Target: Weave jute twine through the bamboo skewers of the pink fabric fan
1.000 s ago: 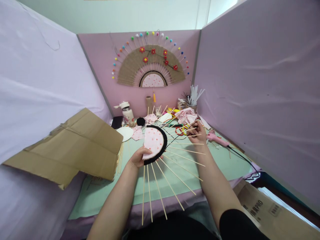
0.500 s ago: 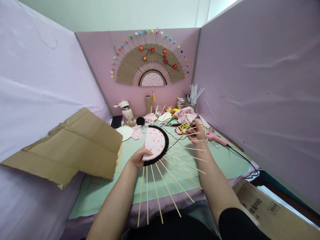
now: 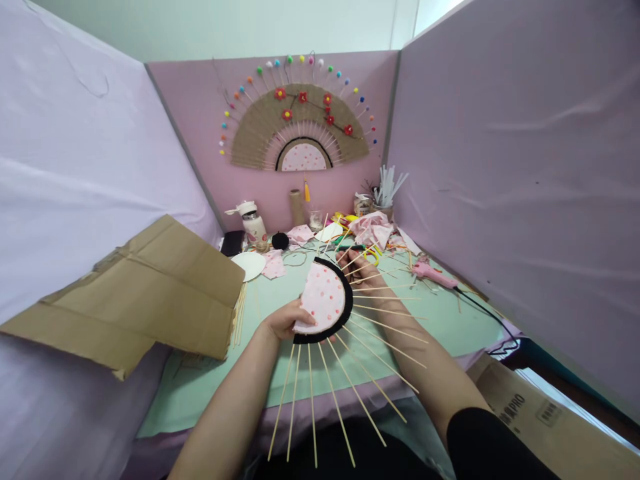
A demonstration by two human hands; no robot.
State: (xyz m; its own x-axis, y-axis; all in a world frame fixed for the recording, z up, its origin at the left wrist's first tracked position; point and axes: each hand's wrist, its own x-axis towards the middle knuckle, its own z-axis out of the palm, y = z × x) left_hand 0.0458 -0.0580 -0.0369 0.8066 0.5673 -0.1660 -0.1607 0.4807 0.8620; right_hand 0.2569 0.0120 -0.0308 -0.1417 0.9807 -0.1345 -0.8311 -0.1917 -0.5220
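Observation:
My left hand (image 3: 289, 316) grips the straight edge of a half-round fan base (image 3: 325, 298), thumb on top and fingers underneath. Pink dotted cloth covers the base, and a black band (image 3: 349, 301) follows its curve. Thin wooden sticks (image 3: 343, 390) fan out from that band, downward and to the right. Behind the upper sticks, my right hand (image 3: 367, 273) is closed with black yarn at its fingers, near the top right of the band. The sticks partly hide its fingertips.
A finished fan (image 3: 260, 127) hangs on the pink back panel. Folded cardboard (image 3: 150, 293) leans at the left. A pink glue gun (image 3: 434, 273) with its cord lies on the right. Cloth scraps (image 3: 373, 229), a bottle (image 3: 255, 230) and a black yarn ball (image 3: 281, 241) sit at the back.
My right hand has moved left, in behind the sticks and close to the band. The fan base has shifted slightly right and down in my left hand.

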